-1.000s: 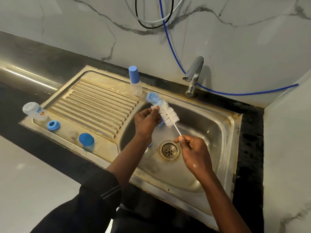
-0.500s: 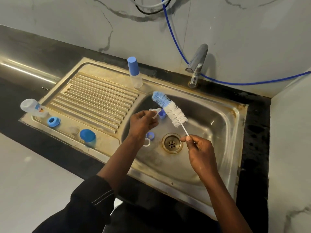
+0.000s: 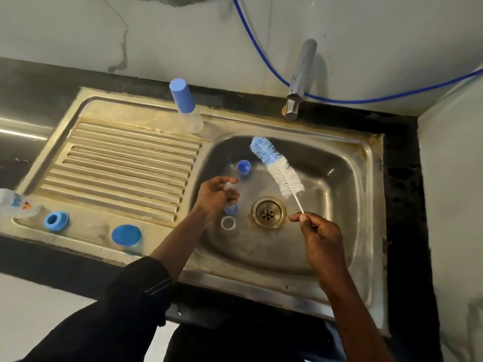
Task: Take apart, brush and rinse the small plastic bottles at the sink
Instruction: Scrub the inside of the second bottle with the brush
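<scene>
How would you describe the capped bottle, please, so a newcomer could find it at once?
Start at the steel sink and follow its back rim left from the tap to where the ribbed drainboard meets the basin. There a clear bottle stands upright, the only one wearing its tall blue cap; the other bottle lies at the drainboard's left end.

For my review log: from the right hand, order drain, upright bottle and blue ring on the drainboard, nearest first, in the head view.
1. drain, beside the right hand, in the basin.
2. upright bottle, on the far rim.
3. blue ring, far left on the drainboard.
</scene>
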